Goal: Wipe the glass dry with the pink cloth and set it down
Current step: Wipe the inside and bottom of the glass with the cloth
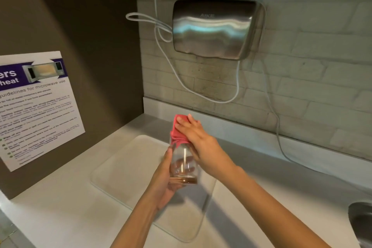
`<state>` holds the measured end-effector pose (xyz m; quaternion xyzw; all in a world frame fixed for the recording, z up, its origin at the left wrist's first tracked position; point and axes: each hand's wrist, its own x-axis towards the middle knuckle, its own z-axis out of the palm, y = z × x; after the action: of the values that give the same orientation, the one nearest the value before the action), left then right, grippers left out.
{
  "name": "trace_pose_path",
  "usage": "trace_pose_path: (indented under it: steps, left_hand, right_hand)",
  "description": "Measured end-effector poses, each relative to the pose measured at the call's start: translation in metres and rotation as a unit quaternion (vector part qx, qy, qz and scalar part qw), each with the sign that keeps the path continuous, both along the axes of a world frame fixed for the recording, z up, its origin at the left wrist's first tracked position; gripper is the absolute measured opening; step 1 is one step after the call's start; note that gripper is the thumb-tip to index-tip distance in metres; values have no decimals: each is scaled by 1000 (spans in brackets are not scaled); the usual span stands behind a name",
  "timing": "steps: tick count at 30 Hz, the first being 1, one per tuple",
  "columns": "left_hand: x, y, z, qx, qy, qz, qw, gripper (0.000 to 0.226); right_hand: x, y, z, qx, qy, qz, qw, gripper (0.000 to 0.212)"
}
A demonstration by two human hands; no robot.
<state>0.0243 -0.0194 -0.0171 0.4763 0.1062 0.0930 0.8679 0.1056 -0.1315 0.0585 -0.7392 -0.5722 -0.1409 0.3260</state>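
A clear drinking glass (184, 164) is held above the white counter, tilted with its thick base toward me and its mouth pointing away. My left hand (164, 183) grips the glass around its base and lower wall. The pink cloth (177, 131) covers the mouth and upper part of the glass. My right hand (196, 137) presses flat on the cloth, fingers spread over the far end of the glass. The rim of the glass is hidden under the cloth.
A clear rectangular mat (128, 167) lies on the white counter (60, 217) under my hands. A steel hand dryer (217, 28) with looping cables hangs on the brick wall. A microwave notice (38, 106) is on the left wall. A steel sink edge (360, 221) shows at right.
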Motion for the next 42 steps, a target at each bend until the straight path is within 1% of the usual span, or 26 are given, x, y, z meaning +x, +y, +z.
trace_pose_path:
  steps: [3, 5, 7, 8, 10, 12, 13, 16, 17, 19, 21, 23, 25, 27, 29, 32, 34, 36, 37, 38, 39, 40, 41, 42]
  left_hand:
    - [1, 8, 1, 22, -4, 9, 1000, 62]
    - [-2, 14, 1, 21, 3, 5, 1000, 69]
    - [-2, 17, -2, 23, 13, 13, 1000, 71]
    - [-2, 15, -3, 24, 10, 12, 1000, 69]
    - [0, 11, -2, 21, 5, 10, 1000, 67]
    - [5, 6, -1, 28, 7, 19, 999, 65]
    - [7, 4, 0, 28, 10, 29, 999, 63]
    - [10, 6, 2, 31, 5, 61, 998, 55]
    - [9, 9, 1, 37, -3, 62, 997, 53]
    - [4, 15, -1, 47, -5, 53, 997, 58]
    - [2, 17, -3, 43, 10, 52, 998, 68]
    - [2, 14, -5, 45, 14, 56, 997, 66]
    - [2, 7, -5, 34, 2, 55, 998, 57]
    - [5, 0, -6, 23, -6, 51, 998, 53]
    - [7, -5, -5, 17, 5, 59, 998, 51]
    - [9, -3, -5, 10, 27, 80, 996, 44]
    - [5, 6, -5, -1, 24, 75, 997, 49]
    - [-1, 15, -5, -31, 21, 52, 998, 55]
    - [-3, 18, -5, -51, 23, 45, 997, 53]
    - [-4, 20, -6, -75, 21, 42, 996, 49]
    - [-5, 20, -7, -102, 12, 41, 994, 46]
    - [-5, 20, -7, -125, -2, 36, 992, 48]
    - [-4, 18, -7, -137, -18, 24, 990, 52]
    - [-2, 14, -7, -138, -32, 7, 990, 54]
  right_hand:
    - [-14, -8, -24, -51, -93, 36, 994, 60]
    - [-21, -25, -42, -86, -117, 79, 986, 71]
    - [-18, -39, -43, -104, -118, 91, 983, 76]
    - [-14, -40, -38, -104, -101, 80, 986, 74]
    - [-4, -32, -20, -75, -69, 32, 994, 66]
    - [4, -15, -1, -54, -62, -17, 996, 67]
    - [4, -6, 4, -53, -69, -25, 996, 67]
    - [-8, 7, 1, -76, -128, 5, 989, 57]
    - [-13, 3, -6, -90, -144, 27, 985, 58]
    - [-19, -14, -22, -118, -147, 70, 980, 67]
    - [-19, -33, -33, -141, -141, 96, 975, 69]
    - [-13, -40, -34, -140, -121, 87, 979, 70]
    - [-3, -33, -24, -106, -89, 48, 989, 63]
    - [7, -17, -10, -82, -80, -9, 993, 67]
    - [12, 0, -2, -82, -81, -39, 993, 71]
    - [-3, 14, -8, -99, -108, -17, 989, 65]
    - [-21, 6, -23, -96, -128, 25, 987, 63]
    - [-30, -12, -43, -86, -131, 62, 986, 63]
    - [-32, -21, -52, -75, -113, 72, 988, 63]
    - [-34, -28, -60, -61, -70, 77, 993, 62]
    - [-37, -32, -66, -45, 3, 73, 996, 60]
    - [-40, -33, -71, -16, 90, 63, 994, 58]
    - [-44, -32, -74, 29, 175, 43, 983, 56]
    - [-48, -28, -76, 80, 251, 15, 965, 53]
